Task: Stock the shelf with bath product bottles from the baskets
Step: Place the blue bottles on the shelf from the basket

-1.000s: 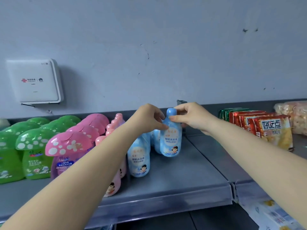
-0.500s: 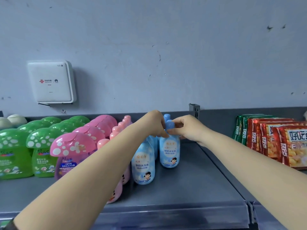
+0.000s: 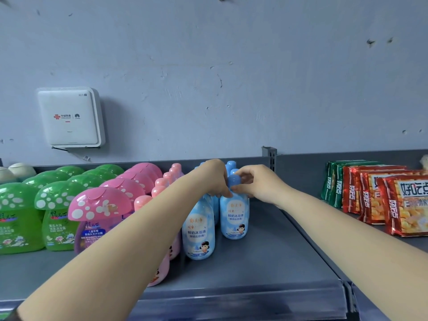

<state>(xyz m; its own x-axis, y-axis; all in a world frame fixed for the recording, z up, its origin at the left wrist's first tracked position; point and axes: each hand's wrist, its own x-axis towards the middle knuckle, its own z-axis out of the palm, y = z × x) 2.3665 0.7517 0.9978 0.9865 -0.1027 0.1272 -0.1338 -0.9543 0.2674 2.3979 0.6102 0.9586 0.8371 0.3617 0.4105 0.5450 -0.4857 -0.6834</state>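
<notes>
A light blue bath bottle (image 3: pixel 234 216) with a round blue cap stands upright on the grey shelf (image 3: pixel 266 262). My right hand (image 3: pixel 257 186) pinches its cap and neck from the right. My left hand (image 3: pixel 215 177) curls round the top of the blue bottles just left of it, fingertips at the same neck. Another blue bottle (image 3: pixel 200 235) stands nearer the front, with more blue ones behind. My left forearm partly hides a row of pink bottles (image 3: pixel 162 181).
Pink mushroom-cap bottles (image 3: pixel 99 209) and green mushroom-cap bottles (image 3: pixel 55 205) fill the shelf's left part. Red and green snack packs (image 3: pixel 393 205) stand on the adjoining shelf at right. A white router box (image 3: pixel 69 117) hangs on the wall. Bare shelf lies in front of the blue bottles.
The view has shifted so the shelf sits further right and higher. Both hands stay on the top of the blue bottle, which stands a little further back among the others.
</notes>
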